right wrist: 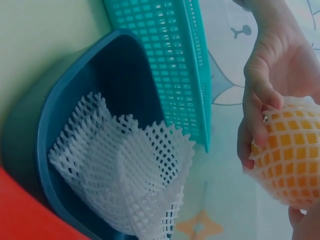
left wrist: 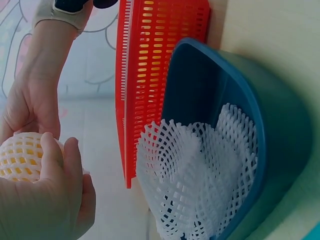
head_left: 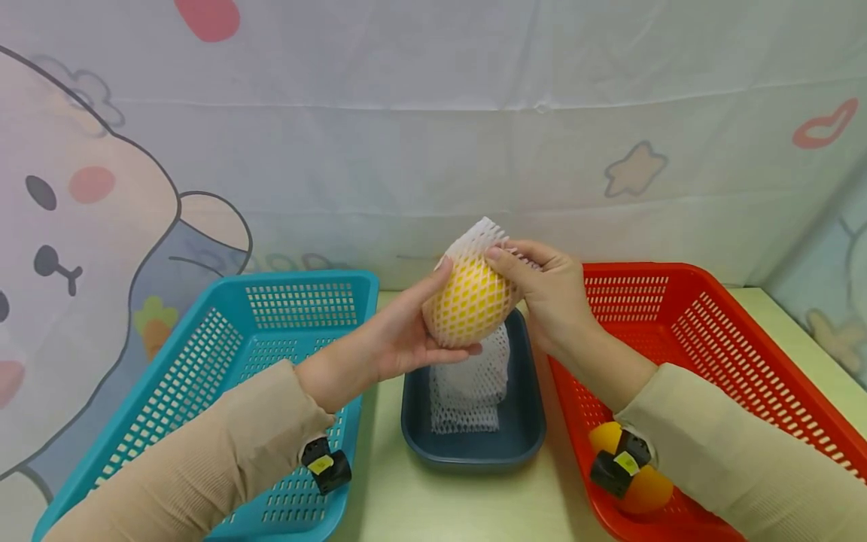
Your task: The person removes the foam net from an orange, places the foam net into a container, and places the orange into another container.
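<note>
A round yellow-orange fruit (head_left: 467,297) sits inside a white foam net (head_left: 479,236), held up above the dark blue bin. My left hand (head_left: 406,324) cradles it from the left and below, thumb up along its side and fingers curled beneath. With thumb and fingers my right hand (head_left: 552,290) pinches the net at the fruit's upper right. The free end of the net sticks up past the top of the fruit. In the right wrist view the left fingers wrap the netted fruit (right wrist: 292,155). Below, more foam nets (left wrist: 195,175) lie in the blue bin (head_left: 474,452).
At the left stands a turquoise basket (head_left: 369,290) with slotted walls. A red basket (head_left: 684,271) is at the right, with oranges (head_left: 646,493) near its front, partly hidden by the right wrist camera. A printed cloth (head_left: 406,150) hangs behind the table (head_left: 420,512).
</note>
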Demonstrator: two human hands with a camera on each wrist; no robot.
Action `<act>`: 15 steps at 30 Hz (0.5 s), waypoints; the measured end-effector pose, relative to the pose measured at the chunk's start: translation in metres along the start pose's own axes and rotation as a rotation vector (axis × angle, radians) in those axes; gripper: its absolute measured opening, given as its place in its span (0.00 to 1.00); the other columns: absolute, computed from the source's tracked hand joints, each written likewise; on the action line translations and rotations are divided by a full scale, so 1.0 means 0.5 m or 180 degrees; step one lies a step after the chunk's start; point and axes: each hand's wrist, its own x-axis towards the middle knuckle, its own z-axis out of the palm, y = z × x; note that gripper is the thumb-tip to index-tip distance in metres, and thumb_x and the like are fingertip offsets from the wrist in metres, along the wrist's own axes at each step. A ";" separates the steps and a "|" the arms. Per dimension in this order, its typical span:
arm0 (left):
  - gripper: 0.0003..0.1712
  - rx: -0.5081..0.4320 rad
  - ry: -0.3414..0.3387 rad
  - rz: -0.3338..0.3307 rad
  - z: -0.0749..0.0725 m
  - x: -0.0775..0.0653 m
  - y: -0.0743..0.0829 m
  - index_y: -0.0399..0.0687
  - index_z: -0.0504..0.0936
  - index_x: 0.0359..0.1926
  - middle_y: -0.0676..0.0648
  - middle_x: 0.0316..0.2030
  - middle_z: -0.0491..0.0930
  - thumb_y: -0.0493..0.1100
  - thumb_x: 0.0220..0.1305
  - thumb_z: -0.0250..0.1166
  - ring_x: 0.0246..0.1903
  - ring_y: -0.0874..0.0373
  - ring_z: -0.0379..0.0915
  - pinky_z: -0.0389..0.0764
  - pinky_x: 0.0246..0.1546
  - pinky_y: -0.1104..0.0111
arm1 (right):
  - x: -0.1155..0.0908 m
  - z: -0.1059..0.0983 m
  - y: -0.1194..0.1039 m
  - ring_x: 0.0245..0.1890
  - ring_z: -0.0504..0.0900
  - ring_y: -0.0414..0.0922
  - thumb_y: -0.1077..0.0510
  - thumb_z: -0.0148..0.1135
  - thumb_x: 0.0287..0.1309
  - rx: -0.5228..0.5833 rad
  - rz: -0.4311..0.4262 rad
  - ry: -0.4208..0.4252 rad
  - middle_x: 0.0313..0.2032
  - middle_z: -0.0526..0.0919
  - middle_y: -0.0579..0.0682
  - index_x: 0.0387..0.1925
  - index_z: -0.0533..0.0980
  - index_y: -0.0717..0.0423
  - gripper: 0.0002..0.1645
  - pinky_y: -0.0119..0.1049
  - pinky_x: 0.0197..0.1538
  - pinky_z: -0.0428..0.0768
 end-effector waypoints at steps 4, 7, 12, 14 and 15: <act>0.38 0.0019 -0.0018 0.0001 0.001 0.001 0.000 0.55 0.56 0.67 0.37 0.57 0.63 0.68 0.62 0.47 0.57 0.34 0.65 0.81 0.37 0.65 | 0.000 -0.001 -0.001 0.43 0.71 0.47 0.59 0.62 0.58 -0.0021 -0.0044 0.0000 0.36 0.79 0.47 0.28 0.83 0.41 0.09 0.32 0.43 0.77; 0.39 0.0026 0.0004 -0.0005 0.002 0.000 0.000 0.55 0.56 0.67 0.37 0.57 0.63 0.68 0.62 0.47 0.56 0.35 0.66 0.80 0.42 0.63 | 0.001 -0.001 -0.002 0.43 0.72 0.47 0.59 0.62 0.58 -0.0030 -0.0063 -0.0004 0.35 0.79 0.47 0.28 0.83 0.40 0.10 0.32 0.43 0.76; 0.38 -0.0089 0.0033 0.0046 0.003 0.000 -0.001 0.55 0.55 0.67 0.37 0.59 0.61 0.67 0.62 0.48 0.57 0.33 0.63 0.69 0.54 0.56 | 0.001 0.001 -0.007 0.43 0.72 0.46 0.62 0.60 0.59 0.0072 -0.0048 -0.0115 0.38 0.79 0.47 0.28 0.83 0.39 0.13 0.31 0.44 0.77; 0.37 -0.0140 0.0018 0.0111 0.002 0.000 -0.001 0.56 0.55 0.68 0.37 0.60 0.60 0.66 0.63 0.48 0.58 0.32 0.62 0.68 0.55 0.55 | 0.001 0.000 -0.009 0.44 0.72 0.47 0.63 0.58 0.60 0.0110 -0.0041 -0.0232 0.40 0.78 0.48 0.31 0.82 0.40 0.13 0.30 0.45 0.77; 0.37 -0.0161 0.0013 0.0140 0.000 0.000 0.000 0.56 0.55 0.68 0.37 0.60 0.60 0.66 0.63 0.48 0.57 0.32 0.62 0.68 0.55 0.55 | 0.001 -0.002 -0.010 0.45 0.72 0.47 0.63 0.57 0.61 0.0114 -0.0046 -0.0311 0.42 0.77 0.48 0.35 0.82 0.44 0.12 0.31 0.46 0.77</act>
